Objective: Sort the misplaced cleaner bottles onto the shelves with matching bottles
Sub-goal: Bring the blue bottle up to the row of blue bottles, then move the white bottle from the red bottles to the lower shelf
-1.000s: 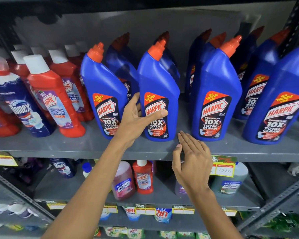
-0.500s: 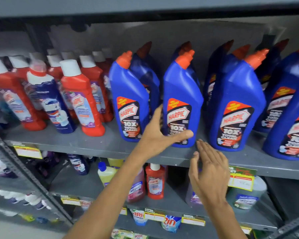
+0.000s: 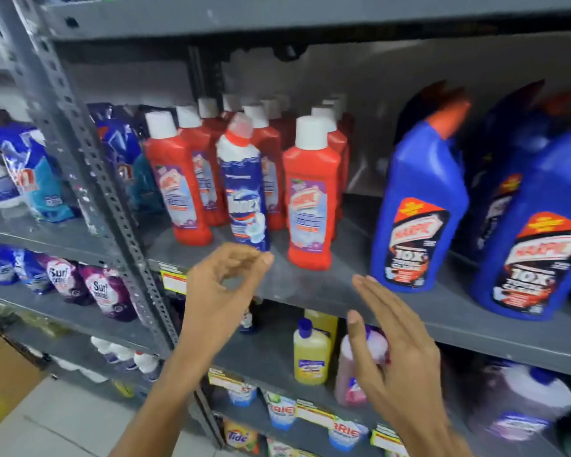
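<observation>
A blue and white Domex bottle (image 3: 246, 189) with a red collar stands among red Harpic bathroom cleaner bottles (image 3: 310, 199) on the grey middle shelf (image 3: 327, 288). Large blue Harpic bottles (image 3: 419, 212) with orange caps fill the right of that shelf. My left hand (image 3: 225, 288) hovers just below and in front of the Domex bottle, fingers loosely curled, holding nothing. My right hand (image 3: 393, 338) is lower and to the right, flat with fingers together, empty, in front of the shelf edge.
A perforated grey upright post (image 3: 89, 179) divides this bay from the left one, which holds detergent pouches (image 3: 33, 179). The lower shelf holds a yellow bottle (image 3: 312, 354), a pink bottle (image 3: 353, 374) and price tags. A cardboard box (image 3: 4, 377) sits on the floor at left.
The view has swung left. My left hand left the blue Harpic bottle and moved left toward the Domex bottle. My right hand followed, staying low and open.
</observation>
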A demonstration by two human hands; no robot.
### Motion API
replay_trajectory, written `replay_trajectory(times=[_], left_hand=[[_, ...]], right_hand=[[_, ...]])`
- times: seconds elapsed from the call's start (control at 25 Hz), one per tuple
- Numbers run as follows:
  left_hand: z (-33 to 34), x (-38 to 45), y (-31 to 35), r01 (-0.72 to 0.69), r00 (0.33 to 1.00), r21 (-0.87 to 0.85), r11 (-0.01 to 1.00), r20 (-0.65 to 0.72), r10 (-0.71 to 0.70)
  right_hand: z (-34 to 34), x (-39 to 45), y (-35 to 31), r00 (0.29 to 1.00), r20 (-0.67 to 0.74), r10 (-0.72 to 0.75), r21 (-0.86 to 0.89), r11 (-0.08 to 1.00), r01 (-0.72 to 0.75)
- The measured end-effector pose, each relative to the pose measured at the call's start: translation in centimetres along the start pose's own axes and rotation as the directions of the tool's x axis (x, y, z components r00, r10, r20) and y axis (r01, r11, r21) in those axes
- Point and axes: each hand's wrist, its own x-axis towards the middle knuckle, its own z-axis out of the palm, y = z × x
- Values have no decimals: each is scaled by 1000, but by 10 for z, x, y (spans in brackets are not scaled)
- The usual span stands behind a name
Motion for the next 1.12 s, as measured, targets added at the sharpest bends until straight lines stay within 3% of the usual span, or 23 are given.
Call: replay_trajectory(times=[0.08, 0.2, 0.48, 0.64, 0.96, 1.04, 1.12], left_hand=[[-18, 34, -17, -4, 999, -30, 1000, -43, 3], [-26, 80, -36, -3, 1000, -44, 999, 5, 4], [-19, 145, -60, 18, 946, -135, 991, 322, 26], [-17, 158, -64, 75, 921, -197, 978, 389, 7], [-88, 98, -41, -61, 948, -438, 897, 257, 190], [-124, 66, -51, -18, 942, -384, 923, 303, 145], [-149, 29, -75, 105, 918, -276, 956, 396, 14]], right_hand=[[41, 12, -27, 996, 89, 10, -52, 999, -6], [96, 27, -49, 986, 160, 35, -122, 992, -16], [168, 38, -56, 992, 116, 53, -329, 944, -12], [178, 34, -56, 999, 53, 6, -447, 894, 18], [181, 32, -51, 998, 46, -43, -481, 875, 60], [182, 32, -50, 998, 41, -43, -475, 878, 58], [184, 32, -50, 999, 29, -42, -480, 876, 51]])
